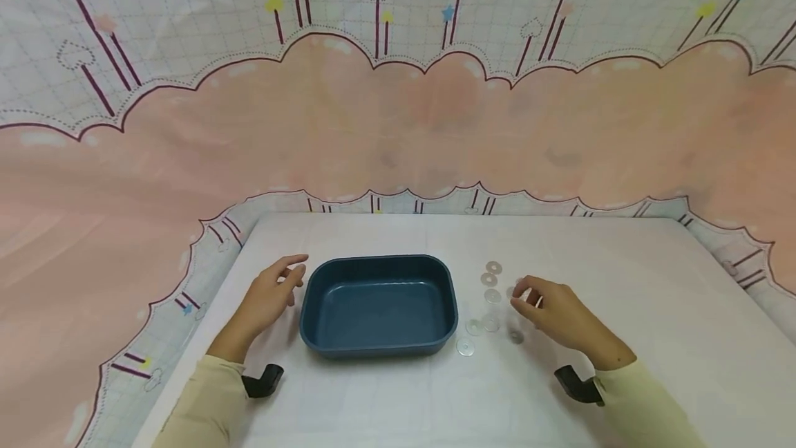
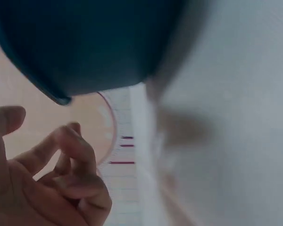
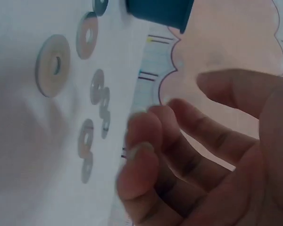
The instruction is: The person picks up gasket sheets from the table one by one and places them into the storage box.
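Note:
A dark blue rectangular basin (image 1: 378,350) stands on the white table between the two hands. To its right lie several flat metal washers (image 1: 461,350), scattered on the cloth; the right wrist view shows one washer (image 3: 45,70) up close. My left hand (image 1: 264,303) hovers just left of the basin, fingers loosely bent and holding nothing; the left wrist view shows a gap between it and the basin wall (image 2: 85,42). Beside the washers, my right hand (image 1: 562,316) is raised over the table with thumb and fingers apart, nothing between them. It partly covers some washers in the head view.
A white cloth-like surface (image 1: 373,406) covers the table. Behind it hangs a pink and white patterned backdrop (image 1: 404,130), which also runs down the left and right sides. Black wrist devices (image 1: 264,381) sit at both sleeve cuffs.

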`<action>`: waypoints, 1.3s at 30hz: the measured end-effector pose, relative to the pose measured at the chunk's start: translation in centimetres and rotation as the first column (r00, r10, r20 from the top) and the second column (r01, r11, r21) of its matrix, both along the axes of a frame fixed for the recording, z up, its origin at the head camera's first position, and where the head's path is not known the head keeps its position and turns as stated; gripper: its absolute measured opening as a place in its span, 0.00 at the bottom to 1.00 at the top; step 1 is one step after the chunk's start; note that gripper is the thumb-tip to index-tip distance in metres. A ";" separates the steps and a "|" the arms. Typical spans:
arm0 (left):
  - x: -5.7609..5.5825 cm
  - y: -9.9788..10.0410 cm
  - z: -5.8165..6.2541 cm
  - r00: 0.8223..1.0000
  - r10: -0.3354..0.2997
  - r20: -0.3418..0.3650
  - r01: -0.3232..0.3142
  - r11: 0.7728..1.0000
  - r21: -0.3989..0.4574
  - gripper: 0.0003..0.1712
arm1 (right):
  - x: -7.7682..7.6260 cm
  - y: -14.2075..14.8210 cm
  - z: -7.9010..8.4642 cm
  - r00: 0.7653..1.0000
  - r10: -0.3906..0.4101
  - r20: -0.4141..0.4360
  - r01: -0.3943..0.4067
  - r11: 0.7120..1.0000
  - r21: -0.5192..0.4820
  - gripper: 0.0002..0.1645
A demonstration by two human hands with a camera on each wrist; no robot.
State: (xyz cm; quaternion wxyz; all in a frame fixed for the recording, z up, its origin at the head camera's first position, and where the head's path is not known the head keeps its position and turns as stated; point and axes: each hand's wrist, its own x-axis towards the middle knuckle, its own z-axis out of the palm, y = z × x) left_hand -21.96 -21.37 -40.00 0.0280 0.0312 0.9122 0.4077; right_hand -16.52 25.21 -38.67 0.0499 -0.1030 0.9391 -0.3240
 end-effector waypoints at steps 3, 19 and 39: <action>-0.4 -0.6 -1.0 0.992 -0.073 0.105 0.059 0.989 0.137 0.30 | 0.2 0.1 -0.9 0.993 0.038 0.113 -0.034 0.998 -0.044 0.12; -0.7 -2.0 -3.1 0.919 -0.293 0.264 0.172 0.900 0.400 0.34 | 0.2 0.7 -3.3 0.951 0.111 0.287 -0.077 0.989 -0.124 0.17; -0.3 -2.3 -3.9 0.907 -0.310 0.283 0.163 0.882 0.443 0.38 | 0.3 1.2 -3.5 0.939 0.143 0.312 -0.083 0.977 -0.198 0.18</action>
